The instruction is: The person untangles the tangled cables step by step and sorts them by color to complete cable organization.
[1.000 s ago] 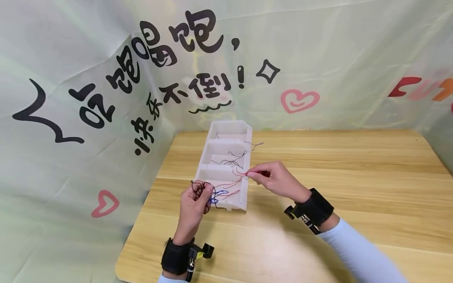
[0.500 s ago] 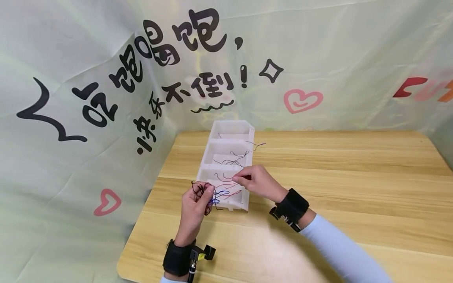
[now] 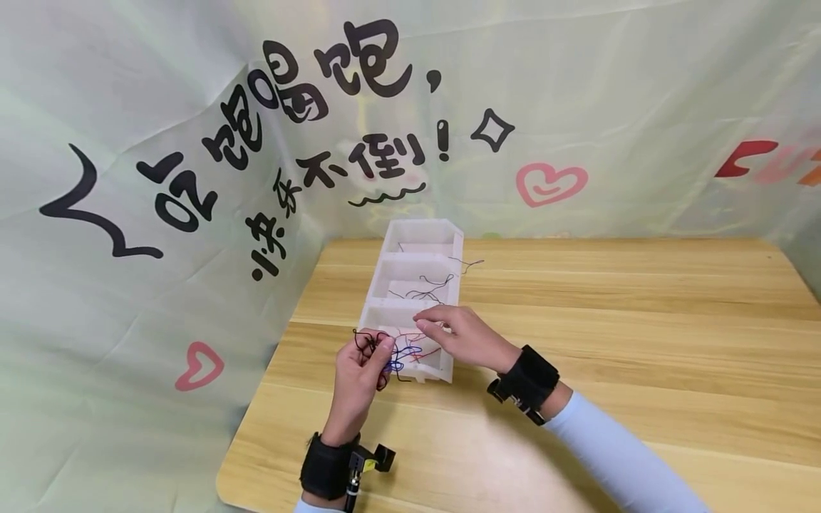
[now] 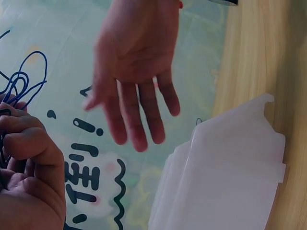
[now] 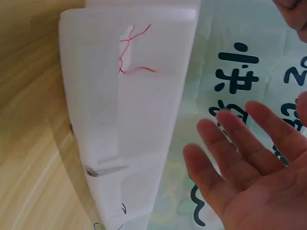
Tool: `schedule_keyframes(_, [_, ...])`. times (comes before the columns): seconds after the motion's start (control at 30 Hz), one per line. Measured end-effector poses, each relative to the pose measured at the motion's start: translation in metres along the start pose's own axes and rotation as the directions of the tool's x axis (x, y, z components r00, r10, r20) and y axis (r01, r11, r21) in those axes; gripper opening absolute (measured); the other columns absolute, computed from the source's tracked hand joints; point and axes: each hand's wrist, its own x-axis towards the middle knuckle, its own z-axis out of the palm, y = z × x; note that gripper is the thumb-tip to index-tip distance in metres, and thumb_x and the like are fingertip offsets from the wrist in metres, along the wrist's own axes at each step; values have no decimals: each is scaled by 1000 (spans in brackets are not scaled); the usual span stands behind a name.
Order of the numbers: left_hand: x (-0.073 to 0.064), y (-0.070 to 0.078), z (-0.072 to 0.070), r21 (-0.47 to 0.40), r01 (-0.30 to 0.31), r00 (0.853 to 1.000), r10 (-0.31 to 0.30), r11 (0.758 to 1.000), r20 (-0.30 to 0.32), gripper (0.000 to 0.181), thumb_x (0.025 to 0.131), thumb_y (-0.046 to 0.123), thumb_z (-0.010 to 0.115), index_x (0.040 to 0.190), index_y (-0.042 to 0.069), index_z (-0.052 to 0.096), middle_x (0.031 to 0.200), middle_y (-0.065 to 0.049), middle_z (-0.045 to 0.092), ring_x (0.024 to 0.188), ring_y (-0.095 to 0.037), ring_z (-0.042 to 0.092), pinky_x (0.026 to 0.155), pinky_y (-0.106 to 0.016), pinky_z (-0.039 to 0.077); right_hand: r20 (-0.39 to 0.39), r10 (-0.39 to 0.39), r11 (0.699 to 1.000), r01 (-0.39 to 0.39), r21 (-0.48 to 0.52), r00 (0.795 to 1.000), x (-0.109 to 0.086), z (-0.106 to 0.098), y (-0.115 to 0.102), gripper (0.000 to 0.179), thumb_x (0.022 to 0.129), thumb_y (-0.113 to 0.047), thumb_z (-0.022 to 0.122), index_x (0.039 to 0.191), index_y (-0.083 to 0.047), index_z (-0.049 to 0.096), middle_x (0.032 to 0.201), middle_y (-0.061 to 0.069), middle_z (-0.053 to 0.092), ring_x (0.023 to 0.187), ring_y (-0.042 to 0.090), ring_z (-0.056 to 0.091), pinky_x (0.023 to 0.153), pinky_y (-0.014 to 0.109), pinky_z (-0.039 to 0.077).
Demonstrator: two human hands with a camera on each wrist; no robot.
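My left hand point(image 3: 359, 377) grips a tangled bundle of thin black cords point(image 3: 367, 342) at the near left corner of the white box point(image 3: 444, 369). Blue cord loops point(image 3: 410, 350) hang from its fingers over the front compartment. In the left wrist view the curled left fingers hold the loops of blue cord point(image 4: 21, 79). My right hand point(image 3: 471, 336) hovers over the same compartment's right wall, fingers spread and holding nothing, as the right wrist view also shows. Beneath it lie thin red cords point(image 3: 428, 354), seen through the box opening; red cord point(image 5: 125, 52) shows in the right wrist view.
The box has three compartments in a row. Black cords point(image 3: 423, 293) lie in the middle one, and a dark strand point(image 3: 473, 263) pokes over the right rim farther back. A wooden table point(image 3: 609, 306) carries the box, with a printed cloth wall point(image 3: 641, 142) behind and left.
My right hand has moved left from the box's right edge over the front compartment, and its fingers have let go of a red cord. The left hand keeps its bundle, barely shifting.
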Motion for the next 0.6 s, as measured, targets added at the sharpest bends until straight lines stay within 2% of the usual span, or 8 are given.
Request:
schedule_keyframes(0.13, [0,-1,1,-5,6,1000,-6,1000,7,18,91,16,60,96,-1,56,65,-5,48,48,-14,39,38,-18,32,11,7,996,-8,85,1000,-4,-7,-6,33,100,-36,42,110,-15,65,107,1,66,98,6,56,83,35,50])
schedule_keyframes(0.27, [0,-1,2,1,13,1000,-13,1000,16,17,91,15,60,96,-1,56,65,-4,48,48,-14,39,38,-18,32,52,-21,989,13,150,998,-7,-11,-12,30,100,-32,41,109,-16,65,102,3,67,94,11,59,82,34,51])
schedule_keyframes(0.47, [2,-3,3,24,16,1000,-17,1000,26,18,92,16,59,96,-1,55,66,-4,48,48,-14,39,38,-19,31,113,-111,975,86,205,987,-13,-12,-25,22,97,-28,49,112,-19,64,100,-5,66,87,10,59,73,33,52])
schedule_keyframes(0.6, [2,-4,4,38,11,999,-12,999,35,18,92,16,59,96,-1,55,65,-4,48,47,-15,39,38,-20,31,124,-169,967,141,211,978,-16,-15,-43,20,93,-21,58,109,-12,65,99,-5,66,83,9,58,69,34,53])
